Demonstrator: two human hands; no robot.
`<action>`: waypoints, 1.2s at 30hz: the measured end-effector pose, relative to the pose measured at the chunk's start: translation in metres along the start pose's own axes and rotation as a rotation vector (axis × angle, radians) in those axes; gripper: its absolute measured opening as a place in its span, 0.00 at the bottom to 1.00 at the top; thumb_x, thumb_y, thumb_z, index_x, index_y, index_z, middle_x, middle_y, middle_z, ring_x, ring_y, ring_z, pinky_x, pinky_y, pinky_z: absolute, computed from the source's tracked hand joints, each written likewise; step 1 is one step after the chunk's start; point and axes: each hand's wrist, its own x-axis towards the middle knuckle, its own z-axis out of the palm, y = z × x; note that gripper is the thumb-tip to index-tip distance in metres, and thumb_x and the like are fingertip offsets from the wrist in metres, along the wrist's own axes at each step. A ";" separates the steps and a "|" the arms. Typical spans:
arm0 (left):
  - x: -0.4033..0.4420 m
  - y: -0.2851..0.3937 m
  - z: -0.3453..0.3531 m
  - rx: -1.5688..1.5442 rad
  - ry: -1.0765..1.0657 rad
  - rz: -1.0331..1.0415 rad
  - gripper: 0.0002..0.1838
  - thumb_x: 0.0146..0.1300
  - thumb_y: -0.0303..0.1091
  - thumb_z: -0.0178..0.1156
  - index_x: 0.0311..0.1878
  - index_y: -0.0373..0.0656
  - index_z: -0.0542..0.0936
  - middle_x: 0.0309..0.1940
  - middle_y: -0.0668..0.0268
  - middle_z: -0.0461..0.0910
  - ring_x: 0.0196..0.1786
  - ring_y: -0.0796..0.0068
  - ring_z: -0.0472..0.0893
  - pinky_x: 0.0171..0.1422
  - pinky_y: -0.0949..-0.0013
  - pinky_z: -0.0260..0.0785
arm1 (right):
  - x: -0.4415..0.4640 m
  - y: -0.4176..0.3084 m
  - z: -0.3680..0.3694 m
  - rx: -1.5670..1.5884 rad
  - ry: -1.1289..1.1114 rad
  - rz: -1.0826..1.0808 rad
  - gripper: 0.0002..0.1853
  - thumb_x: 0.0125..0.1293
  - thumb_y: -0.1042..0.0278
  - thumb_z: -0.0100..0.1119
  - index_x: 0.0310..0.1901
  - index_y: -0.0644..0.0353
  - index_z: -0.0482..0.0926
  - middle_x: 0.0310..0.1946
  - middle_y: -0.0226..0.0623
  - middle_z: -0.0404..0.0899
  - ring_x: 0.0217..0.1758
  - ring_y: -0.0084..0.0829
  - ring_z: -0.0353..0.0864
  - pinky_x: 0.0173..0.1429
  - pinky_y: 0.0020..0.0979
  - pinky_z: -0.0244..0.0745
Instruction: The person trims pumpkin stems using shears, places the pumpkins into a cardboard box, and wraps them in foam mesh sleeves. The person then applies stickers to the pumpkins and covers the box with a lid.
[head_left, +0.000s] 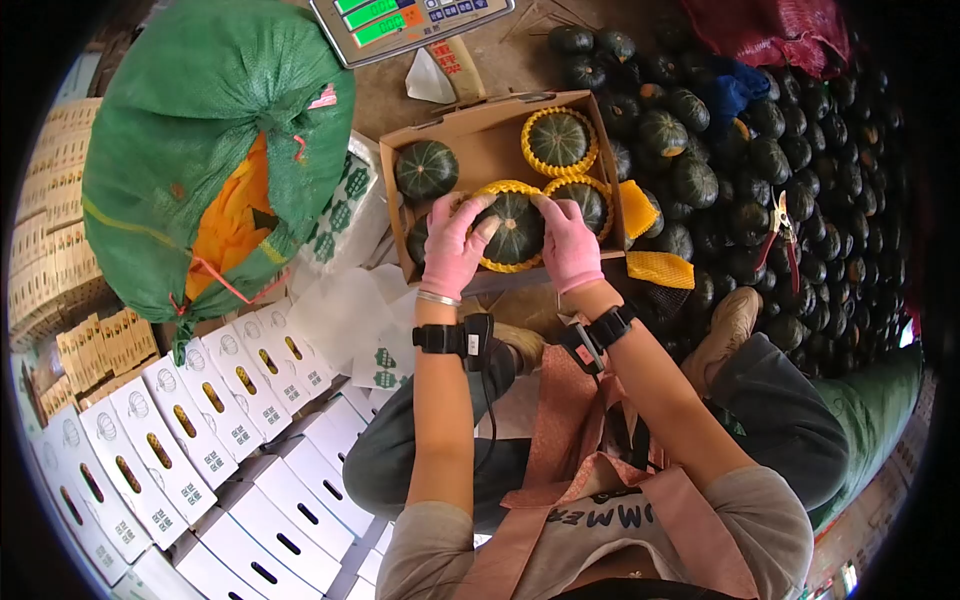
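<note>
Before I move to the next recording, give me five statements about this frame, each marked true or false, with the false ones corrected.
1. The left hand and right hand both touch one yellow-sleeved squash. True.
2. The gloves are blue. False: the gloves are pink.
3. The squash in the far left corner of the box is sleeved. False: that corner squash in the cardboard box is bare.
4. Pruning shears lie on the squash pile right of the box. True.
5. The scale is at the picture's bottom. False: the scale is at the top edge.
</note>
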 end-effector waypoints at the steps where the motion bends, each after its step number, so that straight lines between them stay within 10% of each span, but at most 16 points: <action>1: -0.001 -0.002 0.000 -0.052 -0.024 -0.021 0.19 0.58 0.39 0.63 0.53 0.50 0.78 0.47 0.58 0.72 0.50 0.56 0.72 0.57 0.62 0.66 | 0.002 -0.001 0.004 0.007 -0.001 0.021 0.20 0.59 0.79 0.46 0.53 0.52 0.73 0.43 0.44 0.73 0.42 0.49 0.77 0.44 0.41 0.75; 9: -0.002 -0.009 0.002 -0.368 -0.092 -0.112 0.25 0.62 0.43 0.59 0.60 0.42 0.70 0.54 0.56 0.72 0.58 0.62 0.71 0.64 0.66 0.61 | 0.015 0.006 0.011 0.086 -0.024 0.040 0.18 0.62 0.75 0.45 0.53 0.52 0.74 0.43 0.48 0.73 0.43 0.53 0.75 0.46 0.43 0.73; 10: -0.005 -0.009 0.004 -0.481 -0.046 -0.123 0.27 0.64 0.46 0.55 0.61 0.42 0.68 0.56 0.57 0.71 0.60 0.65 0.70 0.66 0.66 0.59 | 0.017 0.006 0.010 0.110 -0.040 0.079 0.18 0.65 0.63 0.49 0.56 0.53 0.71 0.43 0.53 0.73 0.44 0.56 0.75 0.49 0.44 0.72; 11: -0.005 -0.003 0.001 -0.593 -0.003 -0.135 0.28 0.66 0.50 0.52 0.63 0.41 0.66 0.59 0.57 0.69 0.62 0.67 0.68 0.68 0.67 0.57 | 0.021 -0.005 -0.002 0.146 -0.132 0.188 0.36 0.58 0.46 0.60 0.64 0.53 0.60 0.49 0.61 0.70 0.51 0.57 0.73 0.56 0.44 0.69; 14: 0.004 0.001 -0.001 -1.010 -0.016 -0.211 0.41 0.63 0.68 0.38 0.68 0.43 0.58 0.62 0.55 0.64 0.64 0.61 0.64 0.68 0.62 0.55 | 0.039 -0.038 -0.012 0.143 -0.138 0.074 0.66 0.32 0.35 0.74 0.70 0.49 0.43 0.62 0.64 0.53 0.64 0.59 0.57 0.65 0.47 0.61; 19: 0.028 -0.017 -0.019 -1.309 -0.065 -0.407 0.39 0.65 0.68 0.35 0.67 0.45 0.60 0.59 0.56 0.68 0.55 0.65 0.71 0.58 0.65 0.65 | 0.098 -0.059 0.003 -0.117 -0.055 0.061 0.49 0.32 0.50 0.72 0.60 0.52 0.62 0.57 0.60 0.56 0.58 0.60 0.60 0.61 0.49 0.64; 23: 0.061 -0.044 -0.021 0.487 0.118 -0.220 0.28 0.54 0.44 0.63 0.60 0.59 0.69 0.56 0.69 0.71 0.55 0.64 0.72 0.59 0.48 0.60 | 0.127 -0.033 0.051 0.107 0.261 -0.380 0.50 0.26 0.49 0.72 0.58 0.52 0.63 0.58 0.60 0.56 0.58 0.59 0.60 0.61 0.51 0.61; 28: 0.082 -0.043 -0.023 0.705 -0.242 -0.442 0.42 0.41 0.54 0.70 0.63 0.71 0.64 0.64 0.62 0.61 0.67 0.60 0.61 0.70 0.41 0.41 | 0.126 -0.043 0.045 -0.391 -0.250 -0.034 0.47 0.33 0.49 0.74 0.59 0.45 0.64 0.60 0.53 0.56 0.61 0.55 0.60 0.59 0.49 0.62; 36: 0.103 -0.040 -0.020 0.815 -0.473 -0.514 0.52 0.35 0.57 0.72 0.67 0.66 0.57 0.62 0.61 0.62 0.66 0.60 0.63 0.67 0.40 0.46 | 0.131 -0.055 0.066 -0.552 -0.405 0.170 0.48 0.42 0.48 0.71 0.67 0.41 0.57 0.68 0.57 0.48 0.70 0.63 0.45 0.68 0.54 0.46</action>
